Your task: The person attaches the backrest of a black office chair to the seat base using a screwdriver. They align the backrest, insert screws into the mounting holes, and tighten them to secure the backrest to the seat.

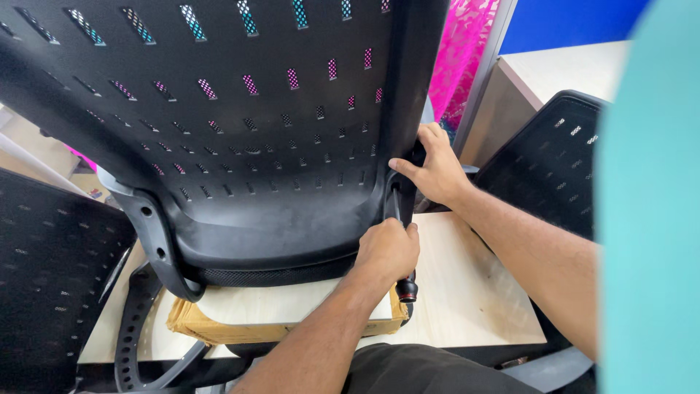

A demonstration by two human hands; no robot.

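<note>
Left hand (388,248): grip closed in a fist around the black handle of a tool (405,286), whose red-ringed butt end shows just below the fist; the working end is hidden behind the hand and the chair edge, so the tool type cannot be told. Right hand (436,166): grip clamped on the right side rail of the chair backrest (240,117), thumb pressed on the near face, fingers wrapped round the far edge. The two hands sit close, one above the other, on the same rail, right hand higher. The backrest is a black perforated plastic shell, standing upright with its lower end resting on a cardboard box (219,328), which lies on the pale wood-grain surface (467,292). A curved black bracket (157,248) with screw holes runs down from the shell's lower left corner. Through the slots, teal and pink colours show. Left of this, a second black mesh chair back (51,277) leans at the frame edge; right of the forearms, a third black perforated chair part (554,160). Behind, pink fabric (463,51), a blue panel (569,22) and another pale desk top (561,69). Teal sleeve (649,219) fills the right edge.
</note>
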